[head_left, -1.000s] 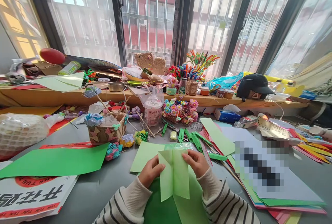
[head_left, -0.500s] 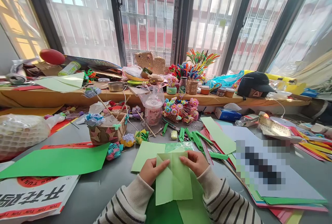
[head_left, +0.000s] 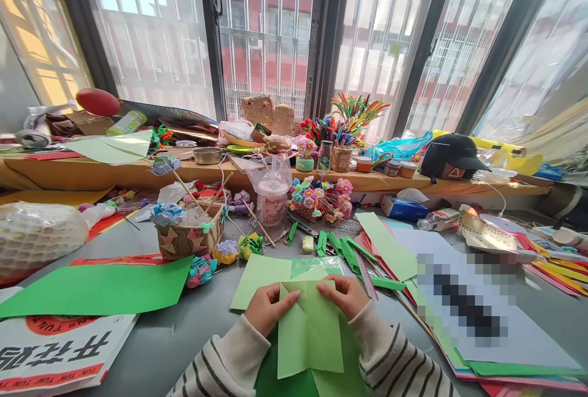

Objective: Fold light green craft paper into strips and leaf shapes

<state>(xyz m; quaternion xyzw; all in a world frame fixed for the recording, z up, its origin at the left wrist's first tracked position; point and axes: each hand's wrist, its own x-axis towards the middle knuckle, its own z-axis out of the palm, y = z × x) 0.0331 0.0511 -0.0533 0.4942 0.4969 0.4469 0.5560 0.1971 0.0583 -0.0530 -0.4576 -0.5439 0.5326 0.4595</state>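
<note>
A light green sheet of paper (head_left: pixel 310 336) with a crease down its middle hangs between my two hands. My left hand (head_left: pixel 269 308) pinches its top left edge, thumb in front and fingers behind. At the top right edge, my right hand (head_left: pixel 346 296) grips it the same way. Beneath it, a dark green sheet (head_left: pixel 282 375) and another light green piece lie on the table. Just beyond my hands, a light green square (head_left: pixel 255 277) lies beside a clear plastic packet (head_left: pixel 324 264). Several folded green paper strips (head_left: pixel 350 256) are scattered behind my right hand.
A bright green sheet (head_left: pixel 101 287) and a printed bag (head_left: pixel 59 348) lie at left. Paper flowers stand in a basket (head_left: pixel 188 238). A lidded cup (head_left: pixel 272 198) is at centre back. Stacked coloured paper (head_left: pixel 413 244) lies right. A cluttered ledge (head_left: pixel 184 170) runs under the windows.
The held paper has come slightly lower, with both hands still on its top edge. Its upper part now tilts differently. The view has shifted a little.
</note>
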